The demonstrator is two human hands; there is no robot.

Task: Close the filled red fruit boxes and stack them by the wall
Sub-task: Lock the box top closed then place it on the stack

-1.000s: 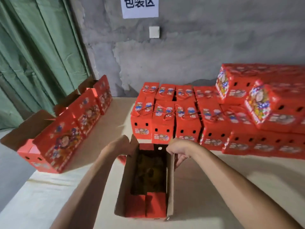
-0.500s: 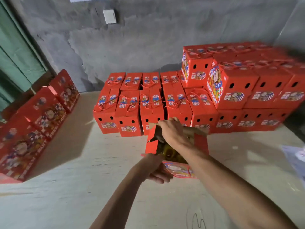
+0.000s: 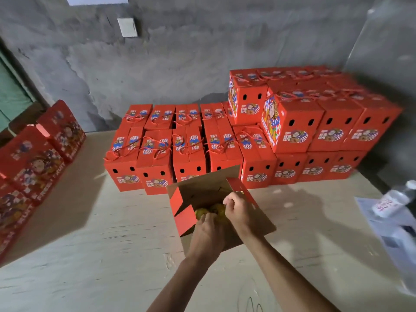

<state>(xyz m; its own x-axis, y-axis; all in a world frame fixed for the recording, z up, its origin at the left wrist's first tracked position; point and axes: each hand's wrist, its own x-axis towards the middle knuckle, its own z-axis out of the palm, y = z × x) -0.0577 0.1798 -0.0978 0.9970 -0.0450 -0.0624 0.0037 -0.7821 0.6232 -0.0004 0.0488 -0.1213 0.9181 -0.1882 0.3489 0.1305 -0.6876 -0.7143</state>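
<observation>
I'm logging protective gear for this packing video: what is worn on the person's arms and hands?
Nothing shows: the left hand and right hand are bare, without gloves, and both forearms are uncovered as far as the frame's lower edge, without sleeves.

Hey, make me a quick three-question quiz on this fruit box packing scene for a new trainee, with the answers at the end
1. True or false: the open box in front of the person has its flaps up.
2. What shows inside it? A) yellow fruit B) bottles C) nothing
3. Where does the closed-box stack stand two layers high: its left or right part?

Key: 1 true. 2 A. 3 right; the left hand and right hand are both at the open box.
</observation>
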